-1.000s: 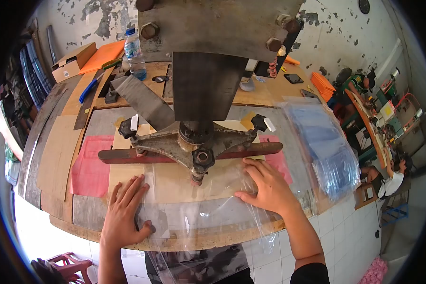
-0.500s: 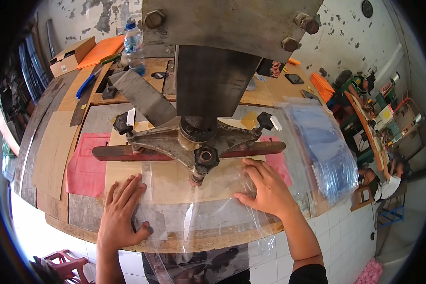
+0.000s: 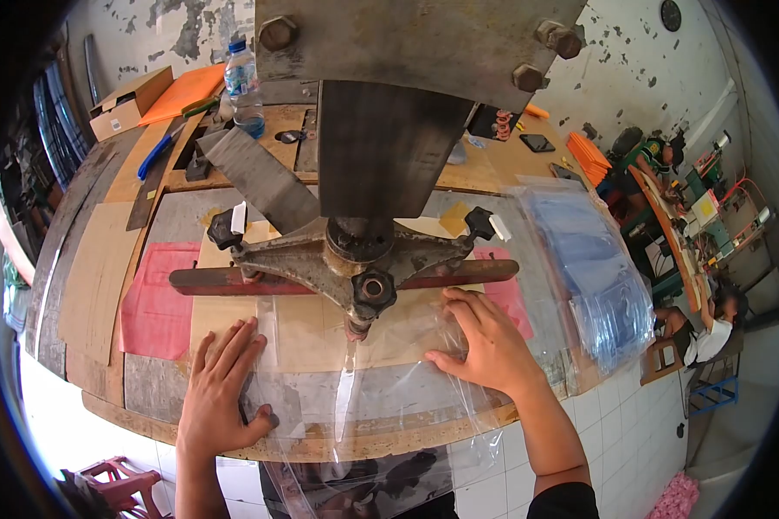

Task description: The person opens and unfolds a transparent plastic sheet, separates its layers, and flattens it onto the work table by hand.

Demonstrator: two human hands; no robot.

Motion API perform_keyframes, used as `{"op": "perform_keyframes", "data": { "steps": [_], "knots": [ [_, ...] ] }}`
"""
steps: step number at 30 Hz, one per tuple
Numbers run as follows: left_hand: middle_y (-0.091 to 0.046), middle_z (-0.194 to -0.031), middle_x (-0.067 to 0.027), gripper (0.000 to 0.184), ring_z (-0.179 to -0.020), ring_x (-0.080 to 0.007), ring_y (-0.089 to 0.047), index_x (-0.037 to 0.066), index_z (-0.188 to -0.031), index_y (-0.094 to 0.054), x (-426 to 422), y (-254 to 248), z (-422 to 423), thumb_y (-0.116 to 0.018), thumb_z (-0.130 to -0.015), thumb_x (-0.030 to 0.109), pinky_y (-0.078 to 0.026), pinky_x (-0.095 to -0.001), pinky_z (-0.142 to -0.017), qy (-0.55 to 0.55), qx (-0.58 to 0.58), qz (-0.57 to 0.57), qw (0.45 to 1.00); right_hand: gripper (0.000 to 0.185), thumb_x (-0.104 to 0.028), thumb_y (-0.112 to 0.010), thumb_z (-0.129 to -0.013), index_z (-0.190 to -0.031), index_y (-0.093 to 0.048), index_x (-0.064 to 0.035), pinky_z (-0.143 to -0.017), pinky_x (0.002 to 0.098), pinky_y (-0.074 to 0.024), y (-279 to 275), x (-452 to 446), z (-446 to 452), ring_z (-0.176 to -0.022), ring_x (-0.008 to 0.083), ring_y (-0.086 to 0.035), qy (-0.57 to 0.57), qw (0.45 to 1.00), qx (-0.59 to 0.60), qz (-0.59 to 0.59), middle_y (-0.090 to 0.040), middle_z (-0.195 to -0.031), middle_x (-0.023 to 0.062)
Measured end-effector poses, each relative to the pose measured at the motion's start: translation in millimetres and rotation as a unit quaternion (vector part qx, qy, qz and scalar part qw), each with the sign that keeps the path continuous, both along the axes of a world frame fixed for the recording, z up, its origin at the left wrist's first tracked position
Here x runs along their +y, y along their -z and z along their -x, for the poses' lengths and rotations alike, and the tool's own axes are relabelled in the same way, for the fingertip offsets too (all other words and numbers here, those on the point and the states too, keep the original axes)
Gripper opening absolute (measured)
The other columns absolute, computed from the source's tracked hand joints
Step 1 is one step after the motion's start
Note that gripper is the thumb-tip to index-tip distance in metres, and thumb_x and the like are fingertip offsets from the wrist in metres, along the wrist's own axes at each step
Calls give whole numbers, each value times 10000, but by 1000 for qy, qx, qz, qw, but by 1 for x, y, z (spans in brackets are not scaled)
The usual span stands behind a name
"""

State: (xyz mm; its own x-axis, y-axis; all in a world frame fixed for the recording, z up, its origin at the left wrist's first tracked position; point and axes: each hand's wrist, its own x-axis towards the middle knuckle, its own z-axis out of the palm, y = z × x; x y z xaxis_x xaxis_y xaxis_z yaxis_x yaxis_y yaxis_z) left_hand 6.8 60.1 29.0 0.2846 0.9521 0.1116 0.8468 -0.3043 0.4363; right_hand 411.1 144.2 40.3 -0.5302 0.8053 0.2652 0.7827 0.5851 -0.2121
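Note:
A clear plastic sheet [image 3: 381, 394] lies over the work surface below the press head [image 3: 359, 251] and hangs past the table's front edge. My left hand [image 3: 225, 385] rests flat at the sheet's left side, fingers stretched forward and thumb out to the right. On the right side my right hand [image 3: 485, 346] presses on the sheet, fingers extended and thumb apart. Neither hand grips anything that shows. The long bar [image 3: 303, 284] of the press spans the sheet's far edge, just ahead of both hands. Under the sheet lies a tan board [image 3: 320, 346].
A stack of clear bluish plastic sheets [image 3: 593, 268] lies on the right. Pink pieces [image 3: 157, 303] sit at the left of the bar. Behind are a water bottle [image 3: 244, 91], a carton [image 3: 131, 104], a blue cutter [image 3: 156, 156] and a phone [image 3: 537, 143]. Other people work at far right.

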Motion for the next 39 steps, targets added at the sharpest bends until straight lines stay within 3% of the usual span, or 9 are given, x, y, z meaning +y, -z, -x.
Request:
{"op": "perform_keyframes", "data": {
  "steps": [8,14,16,17,19,26,29,35,39],
  "knots": [
    [-480,-1694,-190,945,-1601,-377,-411,1,-1521,-576,0,-3,-1,-752,-645,312,-212,-600,-1339,0,4,0,1000,672,-416,-885,-868,-1272,-643,63,-1109,476,-548,-2,0,1,-1309,397,-630,1,1000,2,-1,-639,-1446,220],
    [-484,-1692,-206,997,-1606,-384,-405,-1,-1534,-576,0,2,0,-715,-602,326,-212,-594,-1344,-6,-6,-7,1000,667,-413,-888,-866,-1265,-646,63,-1107,477,-549,3,0,0,-1307,394,-631,2,1000,12,-1,-641,-1447,217],
    [-488,-1691,-201,984,-1606,-383,-406,1,-1531,-579,-1,2,-1,-710,-610,323,-220,-593,-1341,-6,-6,-12,1000,599,-397,-912,-824,-1200,-665,-2,-1092,475,-547,8,0,-3,-1301,351,-636,6,999,36,-22,-662,-1434,140],
    [-488,-1691,-201,984,-1606,-383,-406,1,-1531,-579,-1,1,-1,-710,-610,323,-220,-593,-1341,-5,-5,-14,1000,599,-397,-912,-824,-1200,-665,-2,-1092,475,-547,9,0,-4,-1301,351,-636,7,999,37,-24,-662,-1434,140],
    [-487,-1694,-197,967,-1609,-380,-402,3,-1528,-585,-2,0,-2,-718,-620,308,-225,-592,-1339,-6,-15,-13,1000,688,-433,-893,-864,-1284,-657,58,-1088,478,-562,9,-1,-6,-1283,390,-656,-16,999,33,-39,-685,-1403,205],
    [-488,-1695,-179,889,-1601,-362,-414,4,-1514,-598,-7,1,2,-751,-686,290,-249,-577,-1339,8,-21,-32,999,785,-483,-889,-876,-1391,-649,59,-1053,475,-583,9,-12,-13,-1271,372,-689,-4,998,42,-55,-711,-1399,207],
    [-515,-1671,-182,833,-1580,-366,-441,-1,-1490,-617,-11,2,3,-761,-713,262,-283,-577,-1324,9,-31,-49,998,764,-464,-870,-906,-1425,-639,48,-1065,482,-569,7,-22,-18,-1285,369,-685,-8,998,58,-37,-707,-1411,200],
    [-567,-1614,-182,666,-1513,-402,-500,12,-1406,-687,-36,14,9,-820,-798,248,-340,-576,-1280,-42,-66,-100,992,628,-367,-814,-967,-1461,-644,-18,-1159,496,-467,17,-81,-31,-1339,388,-632,91,987,125,-48,-717,-1401,170],
    [-613,-1565,-171,587,-1477,-406,-533,24,-1330,-731,-55,16,11,-835,-805,266,-366,-564,-1253,-72,-78,-130,986,475,-319,-762,-994,-1362,-698,-25,-1164,499,-449,39,-105,-41,-1331,387,-623,137,963,224,-60,-729,-1363,159]
  ]
}}
